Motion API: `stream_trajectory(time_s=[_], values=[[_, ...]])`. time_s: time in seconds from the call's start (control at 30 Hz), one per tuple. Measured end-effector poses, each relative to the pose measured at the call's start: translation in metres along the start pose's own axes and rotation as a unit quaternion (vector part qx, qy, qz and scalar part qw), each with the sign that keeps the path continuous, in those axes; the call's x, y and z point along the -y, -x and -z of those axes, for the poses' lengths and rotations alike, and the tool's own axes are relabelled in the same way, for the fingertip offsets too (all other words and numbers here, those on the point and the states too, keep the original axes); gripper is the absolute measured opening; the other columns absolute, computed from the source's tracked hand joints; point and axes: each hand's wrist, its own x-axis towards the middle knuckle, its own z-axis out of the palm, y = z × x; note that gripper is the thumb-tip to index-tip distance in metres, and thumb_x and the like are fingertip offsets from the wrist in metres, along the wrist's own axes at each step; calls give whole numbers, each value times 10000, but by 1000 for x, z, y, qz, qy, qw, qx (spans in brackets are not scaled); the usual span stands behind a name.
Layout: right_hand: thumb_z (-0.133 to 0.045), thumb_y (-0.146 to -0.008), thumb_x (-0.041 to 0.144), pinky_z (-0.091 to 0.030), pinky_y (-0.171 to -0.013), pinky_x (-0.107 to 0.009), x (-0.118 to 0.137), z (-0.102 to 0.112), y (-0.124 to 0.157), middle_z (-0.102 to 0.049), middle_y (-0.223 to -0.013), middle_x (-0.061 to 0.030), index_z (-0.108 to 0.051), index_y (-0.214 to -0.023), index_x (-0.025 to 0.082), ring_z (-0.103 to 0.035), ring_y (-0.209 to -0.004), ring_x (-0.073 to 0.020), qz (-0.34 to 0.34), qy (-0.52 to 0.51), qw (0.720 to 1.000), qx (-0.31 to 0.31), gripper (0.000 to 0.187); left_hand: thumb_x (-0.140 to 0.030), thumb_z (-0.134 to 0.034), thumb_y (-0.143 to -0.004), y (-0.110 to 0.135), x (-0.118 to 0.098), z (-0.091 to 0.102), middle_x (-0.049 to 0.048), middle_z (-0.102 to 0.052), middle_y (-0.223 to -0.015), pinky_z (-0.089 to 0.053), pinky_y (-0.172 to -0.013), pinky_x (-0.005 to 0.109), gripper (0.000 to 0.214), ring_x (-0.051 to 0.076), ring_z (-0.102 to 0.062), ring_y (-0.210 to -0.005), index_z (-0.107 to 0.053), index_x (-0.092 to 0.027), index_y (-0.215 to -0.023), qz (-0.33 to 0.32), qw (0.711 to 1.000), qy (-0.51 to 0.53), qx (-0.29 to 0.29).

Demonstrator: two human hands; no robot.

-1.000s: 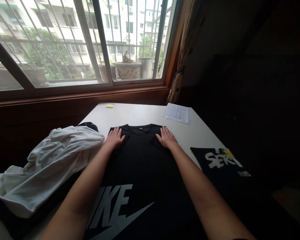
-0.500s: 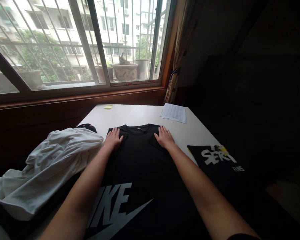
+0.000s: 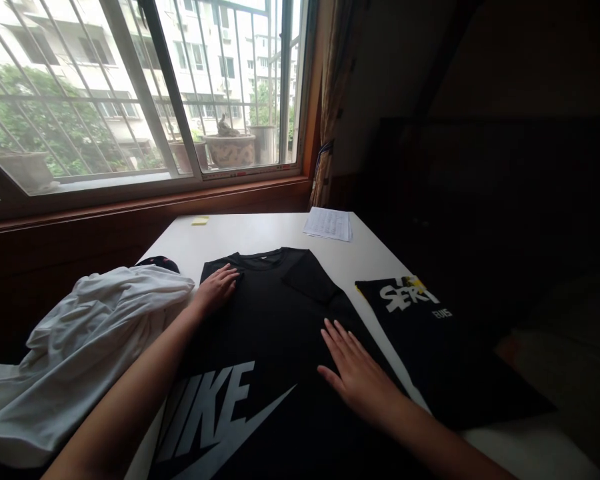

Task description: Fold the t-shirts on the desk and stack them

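Observation:
A black T-shirt (image 3: 275,320) with large pale lettering and a swoosh lies spread on the white table (image 3: 250,230), its collar towards the window. My left hand (image 3: 217,288) rests on the shirt near its left shoulder, fingers stretched out and holding nothing. Over the right side of the shirt's chest is my right hand (image 3: 353,367), open with fingers apart; whether its palm presses on the cloth I cannot tell. The right sleeve is folded inward across the shirt.
A crumpled white garment (image 3: 105,320) is heaped on the left, with a dark item (image 3: 160,262) behind it. To the right lies a black printed garment (image 3: 430,347). Papers (image 3: 329,224) and a yellow note (image 3: 200,220) sit at the table's far end, below the window (image 3: 155,100).
My right hand has moved from the shirt's right shoulder down towards me. My left hand stays near the left shoulder. The whole view has shifted, so the scene sits further left.

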Motion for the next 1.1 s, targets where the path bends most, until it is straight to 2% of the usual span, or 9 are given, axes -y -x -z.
stream_trajectory(time_s=[0.13,0.2,0.37,0.5,0.63,0.77,0.9,1.0,1.1], values=[[-394,-1005,622,-210,-1285,-520,-20,-4,32,-104,-1688,38,-56,-1632,368,-142,-1563,-258,11,0,1000,7,756,-474,-293,-1055,19,-1,-4,28,-288,-1676,-180,-1273,484,595,237,-191,-1568,-343,-228,-1594,22,996,3,84],[-385,-1015,612,-183,-1291,-512,-27,-2,30,-89,-1693,33,-38,-1633,359,-133,-1565,-253,29,5,999,18,752,-497,-285,-1056,27,-2,-4,28,-203,-1697,-158,-1267,509,617,248,-149,-1575,-272,-245,-1619,45,994,-4,100],[-370,-1028,615,-178,-1282,-514,-40,10,5,-100,-1709,-9,-93,-1648,304,-129,-1569,-266,84,11,996,36,747,-507,-257,-1062,47,-4,-1,35,-154,-1703,-161,-1253,542,630,268,-123,-1579,-234,-233,-1629,95,989,-23,110],[-405,-1015,618,-232,-1267,-491,-51,23,-1,-200,-1701,-26,-236,-1635,294,-214,-1554,-273,97,15,994,46,721,-503,-251,-1062,60,-6,0,28,-139,-1707,-170,-1251,531,629,269,-120,-1580,-236,-231,-1629,113,988,-31,105],[-475,-998,518,-410,-1160,-473,-65,35,18,-466,-1574,-115,-482,-1520,207,-454,-1423,-315,-13,62,998,-28,607,-499,-263,-1060,63,-7,0,31,-143,-1707,-177,-1247,528,625,273,-124,-1579,-240,-238,-1628,119,987,-31,104],[-584,-920,458,-530,-945,-447,-77,46,48,-705,-1179,-139,-670,-1273,192,-644,-1095,-328,-132,69,988,-43,450,-496,-265,-1059,61,-7,0,41,-135,-1708,-169,-1247,524,627,268,-114,-1581,-235,-235,-1629,121,986,-36,105],[-647,-858,473,-533,-824,-378,-79,55,70,-742,-941,-106,-735,-1027,217,-680,-951,-307,-200,5,980,14,319,-506,-251,-1058,60,-7,0,33,-120,-1711,-160,-1248,528,635,263,-97,-1583,-215,-237,-1633,124,986,-34,111],[-643,-828,520,-527,-822,-371,-78,60,85,-750,-942,-105,-756,-907,229,-688,-954,-314,-208,-55,975,51,323,-507,-249,-1058,60,-7,0,30,-118,-1712,-149,-1252,525,637,259,-94,-1584,-210,-236,-1634,128,985,-35,113],[-621,-805,585,-523,-884,-381,-82,62,101,-762,-1009,-108,-773,-912,233,-683,-1019,-335,-218,-132,966,47,398,-504,-247,-1059,60,-8,2,31,-118,-1711,-146,-1254,520,637,256,-89,-1584,-206,-236,-1635,129,984,-34,115]])
